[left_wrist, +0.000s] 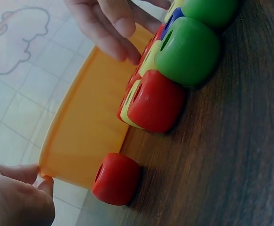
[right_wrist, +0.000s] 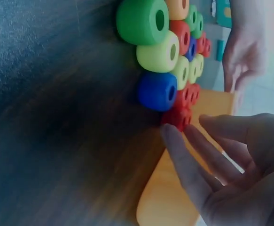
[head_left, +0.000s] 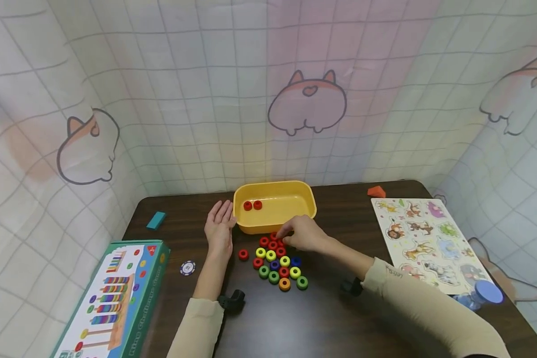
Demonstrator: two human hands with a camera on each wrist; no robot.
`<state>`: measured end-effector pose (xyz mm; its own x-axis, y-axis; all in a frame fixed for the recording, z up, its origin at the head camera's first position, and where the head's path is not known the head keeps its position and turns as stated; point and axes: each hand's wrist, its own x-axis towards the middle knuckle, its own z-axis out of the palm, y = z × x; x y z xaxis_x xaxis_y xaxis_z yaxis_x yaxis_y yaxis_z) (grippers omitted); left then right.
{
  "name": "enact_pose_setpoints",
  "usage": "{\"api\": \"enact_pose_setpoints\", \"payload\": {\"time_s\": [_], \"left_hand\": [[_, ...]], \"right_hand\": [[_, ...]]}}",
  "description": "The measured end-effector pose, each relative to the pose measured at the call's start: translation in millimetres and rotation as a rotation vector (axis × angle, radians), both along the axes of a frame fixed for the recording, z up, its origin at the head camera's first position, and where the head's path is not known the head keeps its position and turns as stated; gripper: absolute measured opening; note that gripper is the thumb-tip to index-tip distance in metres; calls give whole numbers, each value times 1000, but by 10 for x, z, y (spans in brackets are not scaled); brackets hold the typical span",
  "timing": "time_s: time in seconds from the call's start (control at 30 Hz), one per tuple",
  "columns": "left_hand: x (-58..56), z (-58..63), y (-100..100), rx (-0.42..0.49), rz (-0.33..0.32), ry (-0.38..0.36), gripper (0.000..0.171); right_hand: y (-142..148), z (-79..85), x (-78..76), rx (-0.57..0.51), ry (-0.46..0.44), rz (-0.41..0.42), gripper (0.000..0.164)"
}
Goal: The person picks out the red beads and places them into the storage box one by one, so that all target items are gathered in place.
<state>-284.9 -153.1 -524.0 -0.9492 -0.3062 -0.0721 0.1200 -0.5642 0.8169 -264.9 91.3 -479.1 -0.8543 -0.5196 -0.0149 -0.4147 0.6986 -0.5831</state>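
Observation:
A yellow plastic tub (head_left: 275, 226) stands at the back of the table with two red beads (head_left: 252, 205) inside. At its left end, my left hand (head_left: 219, 231) pinches the rim between thumb and finger; its other fingers stretch upward. In front of the tub, my right hand (head_left: 305, 233) reaches over a cluster of ring-shaped beads (head_left: 274, 265) in red, yellow, green, blue and orange. Its fingertips (right_wrist: 172, 134) are at a red bead (right_wrist: 176, 117), with the fingers loosely bent and spread. Contact there is hard to tell. One red bead (left_wrist: 117, 179) lies apart, nearer my left hand.
A toy box (head_left: 116, 298) lies at the left, with a poker chip (head_left: 188, 268) and a teal block (head_left: 156, 220) near it. An animal puzzle board (head_left: 429, 243), an orange-red block (head_left: 376, 192) and a blue object (head_left: 481, 294) are on the right.

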Motion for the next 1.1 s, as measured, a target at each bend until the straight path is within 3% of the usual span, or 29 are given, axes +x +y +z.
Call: {"api": "enact_pose_setpoints", "payload": {"time_s": [0.17,0.47,0.6,0.73,0.9,1.1], "left_hand": [[-5,1,-1,3,5,8,66],[-14,8,-2,-15,-3,5,65],[12,26,-2,-7,-16,-12,66],[50,66,-7,12,-28,-29,66],[75,111,-24,10,-36,-26,67],[66,120,-39,6,-49,-24,68]], "right_hand": [[-21,-74,6,-35,1,-12,15],[-63,-163,20,-52,-93,-57,18],[-38,-132,33,-73,-111,-39,18],[-22,6,9,-152,-210,-1,20],[-60,275,-181,-297,-337,2,20],[-164,484,-565,-322,-364,-84,21]]}}
